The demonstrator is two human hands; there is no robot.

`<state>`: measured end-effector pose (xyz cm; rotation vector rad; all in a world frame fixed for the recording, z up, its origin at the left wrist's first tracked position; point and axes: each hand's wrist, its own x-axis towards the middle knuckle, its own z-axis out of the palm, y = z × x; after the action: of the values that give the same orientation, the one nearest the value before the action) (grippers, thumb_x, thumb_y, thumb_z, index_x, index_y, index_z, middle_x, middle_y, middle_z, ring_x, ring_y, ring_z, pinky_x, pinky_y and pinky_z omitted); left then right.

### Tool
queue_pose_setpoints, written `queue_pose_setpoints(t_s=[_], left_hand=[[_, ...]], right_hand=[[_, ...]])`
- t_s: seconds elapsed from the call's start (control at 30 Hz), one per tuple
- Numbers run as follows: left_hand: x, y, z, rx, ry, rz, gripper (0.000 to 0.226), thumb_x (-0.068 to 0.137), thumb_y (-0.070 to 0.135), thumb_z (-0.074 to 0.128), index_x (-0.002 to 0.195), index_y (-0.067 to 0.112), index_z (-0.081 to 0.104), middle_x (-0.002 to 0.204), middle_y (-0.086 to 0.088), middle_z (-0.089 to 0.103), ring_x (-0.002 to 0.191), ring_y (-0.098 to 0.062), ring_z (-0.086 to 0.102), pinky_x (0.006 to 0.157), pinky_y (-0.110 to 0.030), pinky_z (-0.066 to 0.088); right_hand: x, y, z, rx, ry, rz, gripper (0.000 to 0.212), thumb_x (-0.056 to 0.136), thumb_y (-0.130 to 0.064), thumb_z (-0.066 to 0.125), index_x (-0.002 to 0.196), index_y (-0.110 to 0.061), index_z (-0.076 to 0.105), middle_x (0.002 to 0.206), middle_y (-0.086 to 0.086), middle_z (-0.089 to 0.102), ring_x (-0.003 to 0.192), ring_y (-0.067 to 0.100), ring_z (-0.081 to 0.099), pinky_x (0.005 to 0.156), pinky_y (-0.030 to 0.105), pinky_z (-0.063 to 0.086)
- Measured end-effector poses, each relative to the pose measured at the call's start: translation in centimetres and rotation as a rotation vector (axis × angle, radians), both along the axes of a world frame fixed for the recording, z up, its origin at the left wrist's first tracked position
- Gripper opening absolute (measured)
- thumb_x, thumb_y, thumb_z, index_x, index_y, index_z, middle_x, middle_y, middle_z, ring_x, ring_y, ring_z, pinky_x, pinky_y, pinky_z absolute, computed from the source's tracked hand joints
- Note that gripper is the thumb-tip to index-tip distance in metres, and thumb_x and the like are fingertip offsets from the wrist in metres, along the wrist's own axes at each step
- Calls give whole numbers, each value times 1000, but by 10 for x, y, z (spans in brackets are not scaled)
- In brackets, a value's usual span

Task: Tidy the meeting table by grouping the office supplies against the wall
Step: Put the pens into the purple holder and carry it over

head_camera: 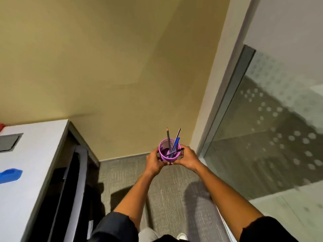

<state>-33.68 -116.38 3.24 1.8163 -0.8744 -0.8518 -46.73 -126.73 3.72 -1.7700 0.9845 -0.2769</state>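
A purple mesh pen cup [165, 155] hangs in the air over the carpet, away from the table. Several pens and pencils [173, 144] stand in it, among them a blue pen and two dark pencils. My left hand [153, 161] grips the cup's left side. My right hand [187, 158] grips its right side, fingers curled round it. Both arms reach straight ahead toward the room's corner.
The white meeting table [35, 154] lies at the left, with a grey cable hatch [8, 142], a blue object [10, 174] and a red thing [1, 127] at its edge. A beige wall [113, 67] is ahead. A frosted glass partition [271, 137] stands at the right. Grey carpet [122, 173] covers the floor.
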Motion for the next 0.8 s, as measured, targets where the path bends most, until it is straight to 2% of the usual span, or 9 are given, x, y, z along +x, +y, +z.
queue_pose_setpoints(t_s=[0.1, 0.13, 0.17, 0.23, 0.3, 0.5, 0.67, 0.8], left_hand=[[34, -22, 1, 4, 3, 93, 75, 62, 1, 85, 131, 6, 53, 120, -9, 65, 95, -21, 63, 75, -24, 57], [48, -28, 1, 3, 6, 127, 75, 63, 2, 85, 131, 7, 53, 121, -8, 64, 96, -19, 62, 75, -21, 56], [63, -34, 1, 2, 7, 160, 75, 64, 2, 85, 131, 7, 52, 122, -7, 63, 98, -19, 61, 76, -21, 55], [93, -44, -1, 4, 12, 218, 76, 63, 1, 85, 131, 6, 53, 123, -8, 63, 103, -23, 61, 84, -31, 57], [127, -52, -5, 11, 18, 296, 76, 61, -1, 85, 129, 5, 54, 122, -10, 65, 104, -26, 63, 87, -39, 57], [255, -72, -5, 14, 12, 433, 78, 57, 0, 87, 128, 7, 55, 122, -9, 64, 103, -26, 63, 89, -42, 56], [358, -64, 10, 38, -35, 533, 81, 58, 2, 86, 131, 8, 53, 126, -9, 62, 114, -27, 59, 97, -44, 51], [418, -34, 14, 50, -42, 657, 81, 59, 6, 87, 132, 10, 52, 127, -8, 61, 115, -26, 58, 100, -44, 49]], right_hand=[[45, -34, 2, -22, 27, 103, 76, 56, -14, 93, 123, -15, 58, 109, -6, 66, 99, 12, 64, 87, 21, 56], [64, -45, 0, -22, 32, 139, 78, 56, -14, 93, 125, -13, 57, 114, -3, 66, 101, 14, 64, 91, 27, 56], [83, -55, -1, -26, 33, 168, 81, 56, -13, 93, 128, -12, 56, 119, 1, 65, 105, 17, 63, 94, 34, 55], [121, -71, -2, -42, 34, 221, 86, 56, -12, 92, 132, -11, 53, 124, 4, 63, 108, 20, 62, 97, 40, 54], [164, -85, -6, -58, 38, 282, 88, 56, -13, 93, 134, -12, 51, 125, 4, 62, 108, 20, 62, 95, 40, 55], [305, -115, -8, -90, 20, 406, 89, 56, -15, 93, 134, -15, 50, 127, 4, 61, 109, 21, 62, 94, 43, 55], [423, -120, 4, -87, 6, 537, 90, 54, -21, 94, 133, -18, 51, 126, 1, 63, 105, 17, 63, 88, 30, 53], [506, -98, 6, -66, -11, 646, 91, 53, -20, 95, 133, -17, 51, 125, 2, 62, 106, 19, 63, 92, 36, 53]])
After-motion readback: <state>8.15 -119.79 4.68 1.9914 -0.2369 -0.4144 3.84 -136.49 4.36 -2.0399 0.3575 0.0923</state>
